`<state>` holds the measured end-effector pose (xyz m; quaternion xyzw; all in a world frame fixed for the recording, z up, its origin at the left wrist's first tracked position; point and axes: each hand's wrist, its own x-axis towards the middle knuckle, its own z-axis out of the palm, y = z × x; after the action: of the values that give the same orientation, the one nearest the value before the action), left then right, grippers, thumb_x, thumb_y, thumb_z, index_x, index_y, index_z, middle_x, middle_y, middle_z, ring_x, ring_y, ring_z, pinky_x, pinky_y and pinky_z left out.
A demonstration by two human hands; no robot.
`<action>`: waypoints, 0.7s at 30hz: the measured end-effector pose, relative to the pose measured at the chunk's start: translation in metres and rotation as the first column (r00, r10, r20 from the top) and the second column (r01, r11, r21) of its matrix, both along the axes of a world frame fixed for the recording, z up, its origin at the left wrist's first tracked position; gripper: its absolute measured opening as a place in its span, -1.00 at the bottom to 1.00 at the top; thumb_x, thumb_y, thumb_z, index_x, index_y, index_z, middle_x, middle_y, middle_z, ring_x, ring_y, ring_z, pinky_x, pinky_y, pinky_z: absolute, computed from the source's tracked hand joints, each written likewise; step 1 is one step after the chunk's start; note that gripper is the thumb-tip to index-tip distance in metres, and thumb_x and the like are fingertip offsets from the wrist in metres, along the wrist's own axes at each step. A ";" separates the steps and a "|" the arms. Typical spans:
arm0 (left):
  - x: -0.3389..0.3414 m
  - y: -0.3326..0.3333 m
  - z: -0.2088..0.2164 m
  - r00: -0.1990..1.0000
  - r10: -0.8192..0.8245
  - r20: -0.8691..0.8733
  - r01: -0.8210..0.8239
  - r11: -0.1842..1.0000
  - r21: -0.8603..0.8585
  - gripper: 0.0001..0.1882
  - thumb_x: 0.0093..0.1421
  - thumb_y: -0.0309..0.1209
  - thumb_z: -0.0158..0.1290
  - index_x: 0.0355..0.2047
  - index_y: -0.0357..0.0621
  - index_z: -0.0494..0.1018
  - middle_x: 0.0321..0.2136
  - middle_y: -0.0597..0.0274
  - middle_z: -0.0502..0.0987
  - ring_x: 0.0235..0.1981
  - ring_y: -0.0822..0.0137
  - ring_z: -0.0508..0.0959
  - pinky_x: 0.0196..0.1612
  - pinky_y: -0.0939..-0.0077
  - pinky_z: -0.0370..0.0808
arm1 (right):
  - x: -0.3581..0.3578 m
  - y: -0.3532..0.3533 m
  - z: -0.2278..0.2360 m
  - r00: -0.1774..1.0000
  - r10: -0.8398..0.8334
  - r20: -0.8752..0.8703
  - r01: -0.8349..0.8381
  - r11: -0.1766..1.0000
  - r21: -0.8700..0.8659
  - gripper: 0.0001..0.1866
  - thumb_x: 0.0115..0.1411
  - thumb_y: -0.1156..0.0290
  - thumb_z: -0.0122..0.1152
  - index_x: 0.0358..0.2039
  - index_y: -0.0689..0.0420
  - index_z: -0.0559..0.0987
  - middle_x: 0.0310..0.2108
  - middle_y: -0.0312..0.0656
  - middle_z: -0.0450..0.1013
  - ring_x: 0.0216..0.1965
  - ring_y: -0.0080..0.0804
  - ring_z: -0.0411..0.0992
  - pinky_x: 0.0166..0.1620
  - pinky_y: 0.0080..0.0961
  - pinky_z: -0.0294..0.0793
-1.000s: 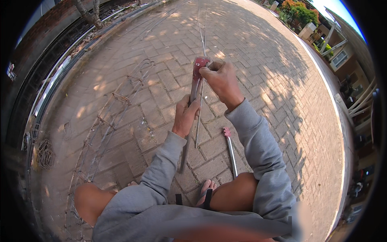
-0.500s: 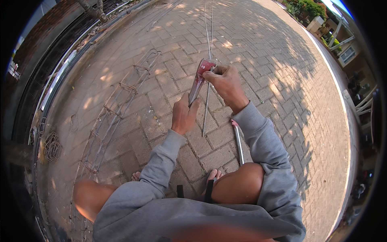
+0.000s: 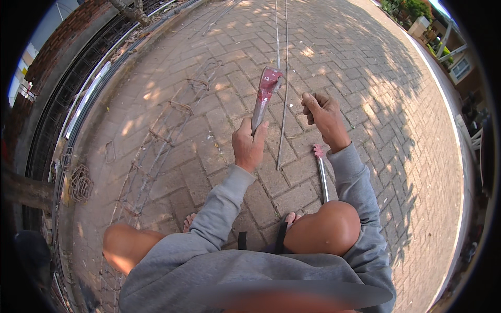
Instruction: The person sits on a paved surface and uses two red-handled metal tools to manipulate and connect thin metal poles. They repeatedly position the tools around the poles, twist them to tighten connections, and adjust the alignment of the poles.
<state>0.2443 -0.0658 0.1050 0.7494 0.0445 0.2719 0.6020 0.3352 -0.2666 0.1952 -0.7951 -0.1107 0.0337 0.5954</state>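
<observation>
My left hand (image 3: 249, 145) is wrapped around the grey handle of a rebar bending wrench (image 3: 269, 83) with a worn red head, held upright above the paving. Just right of that head, and apart from it, is my right hand (image 3: 327, 116), its fingers curled in and the thumb near the index finger; nothing shows in them. Two long thin steel rods (image 3: 285, 99) run away from me on the ground. One passes beside the wrench; the other disappears at its head. A second wrench (image 3: 322, 172) with a red notched head lies beside my right knee.
A long rebar cage (image 3: 169, 133) tied with stirrups lies on the brick paving (image 3: 229, 180) to the left. Past it, wire rings (image 3: 80, 183) are heaped near several pipes along the kerb. A tree trunk (image 3: 133, 13) stands at the far left. White edging curves along the right.
My right hand has come off the wrench head and moved right and slightly down. The wrench stays in my left hand, standing a little more upright. The view has shifted slightly.
</observation>
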 end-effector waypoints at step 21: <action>0.010 0.014 0.047 0.820 -0.571 -0.042 0.420 0.649 -0.634 -0.75 0.38 -0.25 0.10 -0.37 -0.15 0.49 -0.59 0.34 0.46 -0.58 0.48 0.43 -0.48 0.50 0.36 | -0.007 0.068 0.022 0.996 -0.022 0.090 0.004 0.981 0.194 -0.76 0.10 0.43 0.26 -0.60 0.35 0.63 -0.74 -0.28 0.42 -0.65 -0.64 0.29 -0.58 -0.45 0.23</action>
<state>0.2540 -0.0517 0.1520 0.5295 -0.0084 -0.0249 0.8479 0.3278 -0.1989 0.2173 -0.7349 -0.1355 -0.0176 0.6643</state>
